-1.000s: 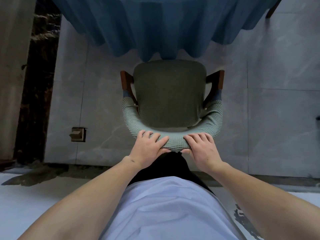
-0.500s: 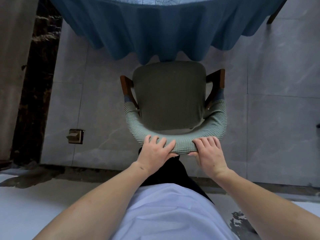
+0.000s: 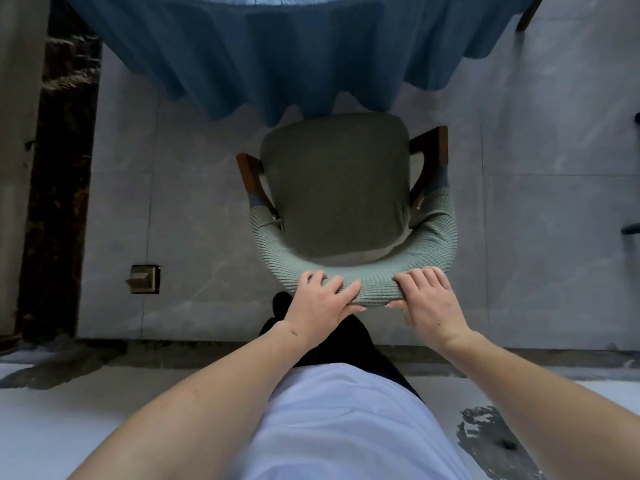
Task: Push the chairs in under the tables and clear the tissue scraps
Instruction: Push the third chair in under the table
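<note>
Gripping the curved top rail of a grey-green upholstered armchair [image 3: 334, 188] with wooden arms, I stand directly behind it, facing the round table draped in a pleated blue cloth [image 3: 291, 53]. At far left a dark marble strip [image 3: 59, 188] borders the grey tiled floor [image 3: 554, 237], and a small brass floor socket [image 3: 143, 279] sits well apart from the chair's left side. My left hand [image 3: 320, 304] lies over the knitted pale-green backrest [image 3: 377, 289], fingers spread across its top and thumb hooked under the near edge. Just beside it, my right hand [image 3: 427, 299] does the same, fingers curled over the rail and thumb tucked beneath, so both hands hold the backrest near its middle. The seat runs straight away from my grip toward the table; its front edge sits just at the hem of the blue cloth, and I judge it not yet under. The chair's front-to-back line looks squared to the table, so I judge the coming push goes straight forward, both arms sharing it evenly, neither hand nearer than the other. No tissue scraps show on the floor. At far right, parts of another dark chair [image 3: 632, 228] sit at the frame edge.
</note>
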